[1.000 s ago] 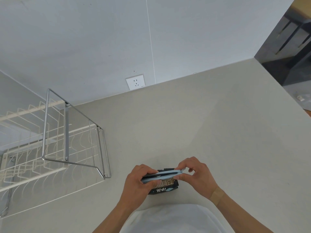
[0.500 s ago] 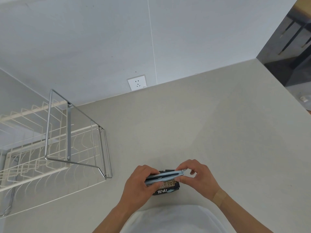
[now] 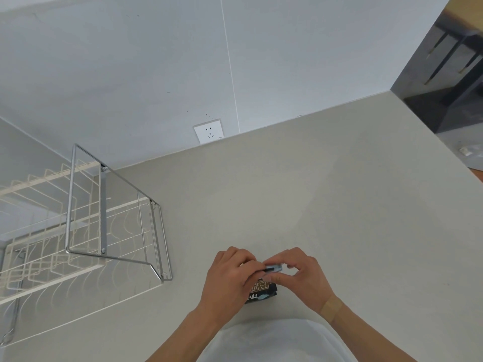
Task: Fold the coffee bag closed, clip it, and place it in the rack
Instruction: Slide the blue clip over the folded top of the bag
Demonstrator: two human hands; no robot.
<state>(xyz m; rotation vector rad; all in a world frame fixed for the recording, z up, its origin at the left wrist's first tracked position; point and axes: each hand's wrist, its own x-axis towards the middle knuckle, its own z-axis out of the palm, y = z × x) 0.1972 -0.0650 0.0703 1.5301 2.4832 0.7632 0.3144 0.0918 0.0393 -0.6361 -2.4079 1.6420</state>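
A small black coffee bag (image 3: 262, 292) with pale printed characters stands on the beige counter close to my body. A light blue clip (image 3: 274, 268) lies along its folded top. My left hand (image 3: 230, 278) covers the left part of the clip and the bag's top, fingers curled over them. My right hand (image 3: 303, 276) pinches the clip's right end between thumb and fingers. Most of the clip is hidden under my left hand. The wire rack (image 3: 78, 231) stands to the left on the counter.
The rack has a silver metal frame (image 3: 104, 210) and cream wire tiers. A white wall socket (image 3: 208, 131) sits low on the grey wall behind. The counter's right edge (image 3: 444, 158) drops off to a dark floor with furniture legs.
My left hand has slid right along the clip and now covers most of it. Both hands sit closer together. The view has shifted slightly.
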